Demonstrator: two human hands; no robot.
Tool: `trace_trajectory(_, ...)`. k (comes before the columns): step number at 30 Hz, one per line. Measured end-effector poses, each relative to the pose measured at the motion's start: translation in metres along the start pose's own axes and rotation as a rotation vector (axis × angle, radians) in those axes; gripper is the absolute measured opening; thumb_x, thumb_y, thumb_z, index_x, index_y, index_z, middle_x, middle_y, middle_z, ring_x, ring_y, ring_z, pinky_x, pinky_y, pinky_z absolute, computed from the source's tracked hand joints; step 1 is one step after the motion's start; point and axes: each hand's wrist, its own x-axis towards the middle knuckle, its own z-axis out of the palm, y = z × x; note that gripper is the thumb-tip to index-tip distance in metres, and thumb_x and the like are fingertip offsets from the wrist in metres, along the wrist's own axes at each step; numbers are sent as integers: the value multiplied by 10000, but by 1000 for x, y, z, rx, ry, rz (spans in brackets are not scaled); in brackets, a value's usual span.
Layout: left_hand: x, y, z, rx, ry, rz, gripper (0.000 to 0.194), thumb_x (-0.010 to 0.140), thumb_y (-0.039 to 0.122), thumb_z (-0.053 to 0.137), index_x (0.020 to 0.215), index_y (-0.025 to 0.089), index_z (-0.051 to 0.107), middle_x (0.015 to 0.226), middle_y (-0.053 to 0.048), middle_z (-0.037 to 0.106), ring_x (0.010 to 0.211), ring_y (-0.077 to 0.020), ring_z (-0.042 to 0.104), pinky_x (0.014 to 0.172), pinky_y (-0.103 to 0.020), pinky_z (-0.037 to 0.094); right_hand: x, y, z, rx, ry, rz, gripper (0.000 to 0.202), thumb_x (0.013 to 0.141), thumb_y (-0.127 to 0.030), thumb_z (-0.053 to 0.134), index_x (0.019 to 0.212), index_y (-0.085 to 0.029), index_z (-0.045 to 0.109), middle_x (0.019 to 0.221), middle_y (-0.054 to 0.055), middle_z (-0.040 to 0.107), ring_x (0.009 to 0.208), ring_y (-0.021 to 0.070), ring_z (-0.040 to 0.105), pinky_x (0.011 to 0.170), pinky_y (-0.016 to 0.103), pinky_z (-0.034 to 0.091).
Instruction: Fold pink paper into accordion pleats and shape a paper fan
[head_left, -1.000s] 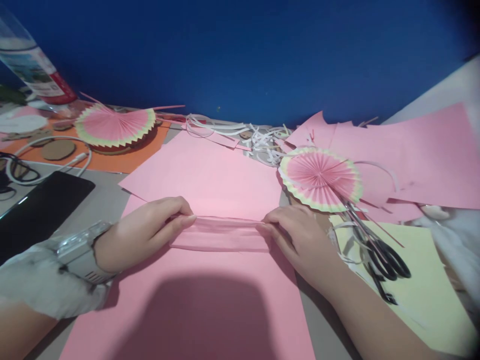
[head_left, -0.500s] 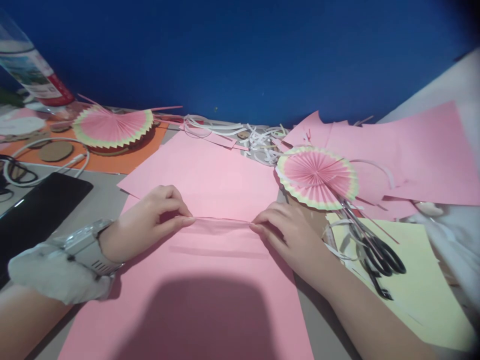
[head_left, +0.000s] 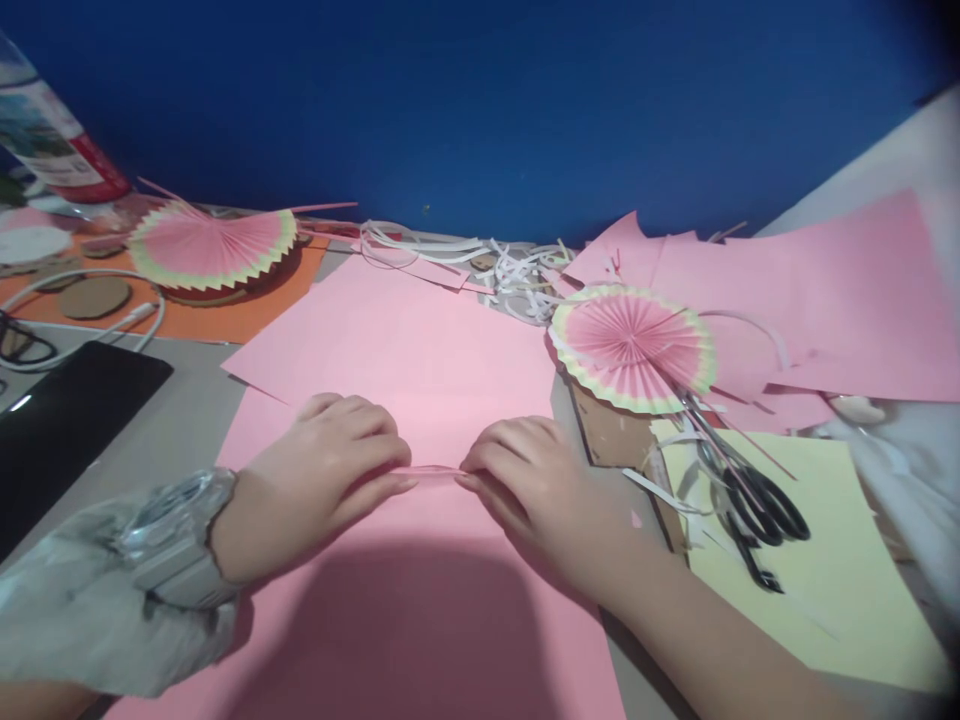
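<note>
A narrow folded strip of pink paper [head_left: 435, 474] stretches between my two hands, low over a large pink sheet [head_left: 427, 590]. Its left end is pinched between the thumb and fingers of my left hand [head_left: 322, 480], which wears a pale watch on the wrist. My right hand [head_left: 540, 490] pinches the opposite end. My fingers cover much of the strip, with only its middle showing. Beyond the hands lies another pink sheet [head_left: 405, 330], overlapping the first at an angle.
On the right are a pleated pink paper rosette [head_left: 634, 345], black-handled scissors [head_left: 757, 500] and pale yellow paper [head_left: 832, 570]. A pleated paper fan [head_left: 214, 245], phone [head_left: 82, 430] and bottle [head_left: 56, 145] are on the left. White paper strips [head_left: 517, 270] lie by the blue wall [head_left: 480, 110].
Both hands have come closer together along the strip and slightly nearer to me. The visible stretch between them is shorter. Both pinches hold.
</note>
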Motion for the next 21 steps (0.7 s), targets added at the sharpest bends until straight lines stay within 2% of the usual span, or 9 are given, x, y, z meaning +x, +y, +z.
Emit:
trace_trajectory(7,1,-7,4,-53,-24,53,244,935,303,377,864,148,552,858,-41,511,770,-160,469,710,-308,382,-1,7,-2,-19,30,25,147,924,-245,442,840,-201,555,894,20,565,871,165,461,842,330,311)
trace_trajectory(13,-5,-21,-1,-12,10,109,195,929,221,382,866,150,551,891,-53,509,787,-155,479,715,-296,398,-5,14,-5,-29,53,56,108,906,-184,471,823,-205,536,882,11,560,851,149,468,835,318,305)
trace_trajectory(18,-8,-24,-2,89,43,176,169,918,176,394,895,154,560,913,-58,524,804,-156,493,716,-297,407,-6,17,-5,-39,61,57,94,903,-183,479,829,-210,530,883,9,563,845,151,472,830,327,298)
trace_trajectory(21,-9,-25,-3,100,44,170,151,910,177,416,920,157,565,926,-58,529,824,-158,499,730,-297,411,-7,20,-6,-63,61,64,97,901,-177,481,818,-209,521,884,9,563,848,156,476,822,331,295)
